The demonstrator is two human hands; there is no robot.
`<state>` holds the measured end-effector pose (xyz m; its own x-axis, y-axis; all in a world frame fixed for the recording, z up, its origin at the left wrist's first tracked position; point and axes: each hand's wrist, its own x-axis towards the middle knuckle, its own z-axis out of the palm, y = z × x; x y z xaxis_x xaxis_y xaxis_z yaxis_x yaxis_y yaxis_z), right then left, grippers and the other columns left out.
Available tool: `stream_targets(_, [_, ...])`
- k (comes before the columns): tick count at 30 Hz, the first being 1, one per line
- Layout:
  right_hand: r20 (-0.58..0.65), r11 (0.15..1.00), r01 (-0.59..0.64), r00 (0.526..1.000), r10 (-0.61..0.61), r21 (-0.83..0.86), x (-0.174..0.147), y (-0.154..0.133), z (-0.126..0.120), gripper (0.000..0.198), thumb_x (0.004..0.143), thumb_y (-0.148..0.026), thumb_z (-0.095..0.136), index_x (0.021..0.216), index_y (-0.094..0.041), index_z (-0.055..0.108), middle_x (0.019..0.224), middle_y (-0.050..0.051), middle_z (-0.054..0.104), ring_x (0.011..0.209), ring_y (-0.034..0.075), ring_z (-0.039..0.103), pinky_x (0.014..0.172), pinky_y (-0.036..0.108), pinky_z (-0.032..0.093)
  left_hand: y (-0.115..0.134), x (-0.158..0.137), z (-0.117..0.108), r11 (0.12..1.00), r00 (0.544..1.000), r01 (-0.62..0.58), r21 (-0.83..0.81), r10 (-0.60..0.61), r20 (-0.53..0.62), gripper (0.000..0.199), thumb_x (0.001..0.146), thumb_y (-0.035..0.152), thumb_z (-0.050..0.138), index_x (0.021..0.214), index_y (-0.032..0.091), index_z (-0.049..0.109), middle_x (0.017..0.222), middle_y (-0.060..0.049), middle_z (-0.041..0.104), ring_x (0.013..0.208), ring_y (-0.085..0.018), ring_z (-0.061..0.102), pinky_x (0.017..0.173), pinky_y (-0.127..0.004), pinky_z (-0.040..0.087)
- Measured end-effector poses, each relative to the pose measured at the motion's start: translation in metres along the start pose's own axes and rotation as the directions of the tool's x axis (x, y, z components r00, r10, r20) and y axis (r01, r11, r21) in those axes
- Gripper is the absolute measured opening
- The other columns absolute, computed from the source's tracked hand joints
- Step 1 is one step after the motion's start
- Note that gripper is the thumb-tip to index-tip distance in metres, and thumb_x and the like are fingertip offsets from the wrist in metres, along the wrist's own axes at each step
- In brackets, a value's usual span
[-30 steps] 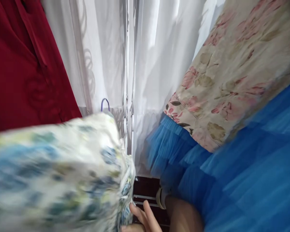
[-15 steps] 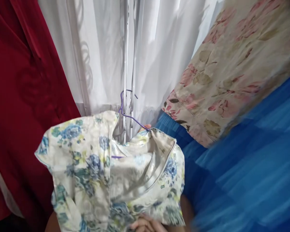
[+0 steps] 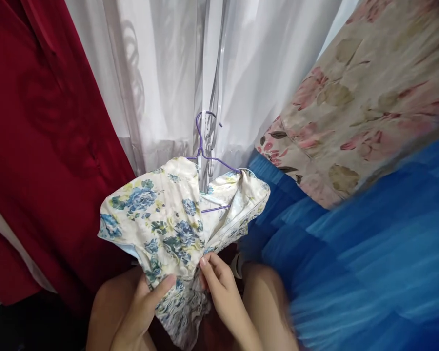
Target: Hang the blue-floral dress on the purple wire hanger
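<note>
Drawn in smaller and flatter than half a second ago, a printed garment (image 3: 168, 224) now lies between two hands, its purple hanger (image 3: 200, 139) pointing toward the far side. Blue blooms, green leaves and touches of yellow cover its off-white fabric; the deep V neckline gapes, baring the hanger's lower bar, while the right shoulder folds over at the hanger's end. Below the waist the cloth bunches into a narrow, crumpled tail hanging nearest the wearer of the camera.

The left hand (image 3: 146, 297) grips the left edge at the waist, thumb on top, its other fingers hidden underneath. The right hand (image 3: 221, 285) pinches the fabric just below the neckline, thumb and fingertips close together. Bare legs (image 3: 269, 292) flank the pair on the near side.

Beyond, a white curtain (image 3: 161, 73) spans the far side, with pale strips (image 3: 207, 63) running down its middle; the hanger's hook overlaps them, and whether it touches cannot be told. Red cloth (image 3: 58, 146) falls at left. At right, a floral cloth (image 3: 336, 112) in beige and pink hangs across tiered blue tulle (image 3: 351, 253), hiding part of it.

Half a second earlier, the left hand was out of sight and the garment reached farther right, covering more of the tulle's edge.
</note>
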<state>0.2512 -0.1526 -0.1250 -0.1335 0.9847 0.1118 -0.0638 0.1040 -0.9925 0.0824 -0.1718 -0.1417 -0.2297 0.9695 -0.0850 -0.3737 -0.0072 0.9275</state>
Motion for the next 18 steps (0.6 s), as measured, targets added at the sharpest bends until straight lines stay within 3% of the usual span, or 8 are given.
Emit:
stream_targets(4, [-0.015,0.999,0.011,1.000,-0.010,0.053,0.007,0.000,0.008,0.037,0.098,-0.047,0.052,0.074,-0.019,0.052,0.054,-0.006,0.043,0.051,0.010,0.034,0.052,0.025,0.025,-0.016,0.004,-0.001,0.998,0.998,0.020,0.060,-0.016,-0.064,0.066,0.068,0.041,0.084,0.127,0.022,0.062,0.125,-0.010,0.068,0.125,-0.034,0.059,0.103,-0.042,0.050])
stream_targets(6, [-0.046,0.996,-0.006,0.999,0.010,0.094,0.002,0.005,0.008,0.036,0.096,-0.047,0.055,0.073,-0.018,0.053,0.052,-0.006,0.042,0.049,0.009,0.032,0.051,0.025,0.023,-0.022,0.010,0.001,0.992,0.976,-0.095,0.087,0.110,-0.188,0.063,0.074,0.041,0.080,0.130,0.022,0.057,0.126,-0.012,0.066,0.122,-0.033,0.060,0.104,-0.043,0.048])
stream_targets(7, [-0.062,0.994,-0.015,0.998,0.022,0.108,-0.002,0.007,0.008,0.037,0.094,-0.047,0.056,0.072,-0.018,0.053,0.051,-0.007,0.041,0.049,0.009,0.032,0.050,0.024,0.022,-0.024,0.014,0.002,0.971,0.930,-0.203,0.130,0.233,-0.285,0.061,0.076,0.038,0.078,0.130,0.022,0.056,0.126,-0.012,0.064,0.122,-0.031,0.059,0.106,-0.043,0.046])
stream_targets(9, [-0.087,0.991,-0.043,0.995,0.054,0.129,-0.012,0.012,0.008,0.038,0.092,-0.047,0.059,0.069,-0.019,0.052,0.050,-0.007,0.039,0.048,0.008,0.031,0.049,0.024,0.021,-0.031,0.019,0.004,0.852,0.730,-0.433,0.292,0.522,-0.441,0.055,0.077,0.032,0.077,0.127,0.021,0.054,0.129,-0.011,0.060,0.125,-0.029,0.056,0.109,-0.044,0.042])
stream_targets(11, [-0.076,0.986,-0.090,0.992,0.101,0.140,-0.021,0.015,0.010,0.037,0.091,-0.048,0.060,0.070,-0.018,0.053,0.049,-0.008,0.038,0.046,0.008,0.029,0.048,0.024,0.020,-0.039,0.017,0.007,0.704,0.562,-0.558,0.440,0.711,-0.423,0.045,0.078,0.028,0.075,0.119,0.020,0.056,0.126,-0.011,0.058,0.122,-0.028,0.056,0.108,-0.044,0.042])
stream_targets(12, [-0.059,0.984,-0.110,0.991,0.119,0.138,-0.024,0.015,0.012,0.037,0.091,-0.048,0.060,0.070,-0.018,0.053,0.049,-0.008,0.038,0.046,0.008,0.029,0.047,0.023,0.020,-0.043,0.014,0.010,0.671,0.582,-0.575,0.468,0.738,-0.342,0.040,0.079,0.027,0.073,0.116,0.021,0.057,0.123,-0.010,0.059,0.119,-0.028,0.057,0.105,-0.043,0.045])
stream_targets(15, [0.008,0.986,-0.132,0.991,0.131,0.102,-0.027,0.008,0.015,0.040,0.091,-0.048,0.060,0.067,-0.018,0.051,0.048,-0.007,0.040,0.044,0.007,0.030,0.046,0.023,0.021,-0.054,-0.001,0.026,0.774,0.849,-0.496,0.394,0.528,0.032,0.026,0.088,0.032,0.062,0.113,0.025,0.060,0.107,-0.008,0.065,0.104,-0.029,0.064,0.090,-0.039,0.053])
stream_targets(18, [0.046,0.989,-0.123,0.992,0.120,0.086,-0.017,-0.008,0.011,0.039,0.091,-0.047,0.060,0.065,-0.018,0.053,0.045,-0.006,0.043,0.042,0.007,0.032,0.046,0.023,0.023,-0.056,-0.011,0.040,0.865,0.927,-0.367,0.342,0.308,0.214,0.015,0.095,0.037,0.050,0.095,0.026,0.061,0.081,-0.004,0.063,0.079,-0.026,0.065,0.072,-0.037,0.055])
